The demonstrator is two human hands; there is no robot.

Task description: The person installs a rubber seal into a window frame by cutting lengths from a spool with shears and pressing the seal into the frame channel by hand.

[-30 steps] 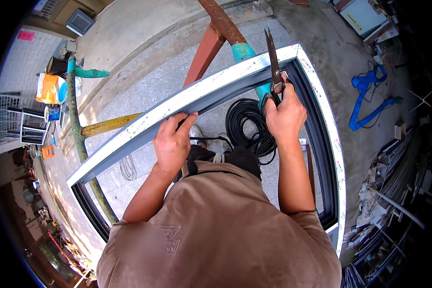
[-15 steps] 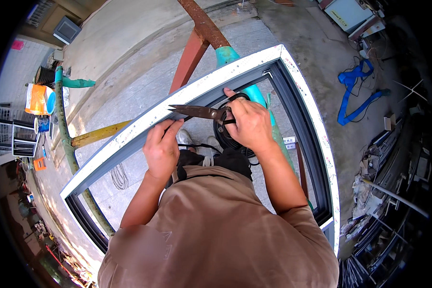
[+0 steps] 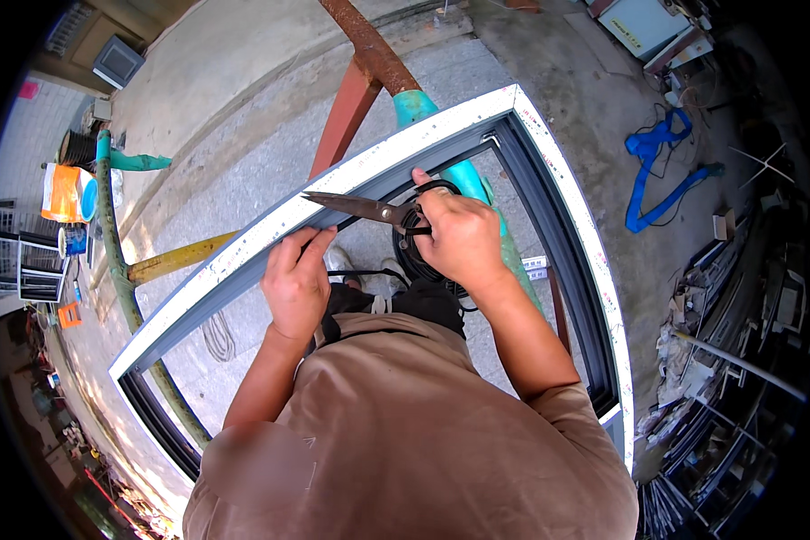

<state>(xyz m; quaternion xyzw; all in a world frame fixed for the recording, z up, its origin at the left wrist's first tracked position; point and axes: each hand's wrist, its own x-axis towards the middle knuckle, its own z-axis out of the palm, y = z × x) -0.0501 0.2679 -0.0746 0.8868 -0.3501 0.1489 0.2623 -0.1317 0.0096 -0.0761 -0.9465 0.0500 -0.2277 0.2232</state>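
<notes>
A large window frame [image 3: 351,177], white film on its face and dark grey inside, lies around me at waist height. My right hand [image 3: 459,232] grips scissors [image 3: 369,208] by the black handles; their dark, worn blades point left over the frame's far bar, looking nearly closed. Its thumb rests by the frame's inner edge. With fingers pinched together, my left hand [image 3: 294,281] presses on a thin black rubber strip along the inner edge of that bar, just below the blade tips. The strip's end is hidden by the fingers. A black coil [image 3: 411,252] shows through the frame opening.
A rusty and turquoise pipe stand [image 3: 414,105] and a yellow bar [image 3: 180,256] run under the frame. On the floor lie a looped grey cord [image 3: 218,337] and a blue strap [image 3: 641,180]. Metal profiles [image 3: 693,459] pile up at right; an orange bucket [image 3: 63,192] stands at left.
The view has shifted slightly, moving the scene a little left. The scissors have tilted a little, their tips higher along the bar. Both hands keep their grips.
</notes>
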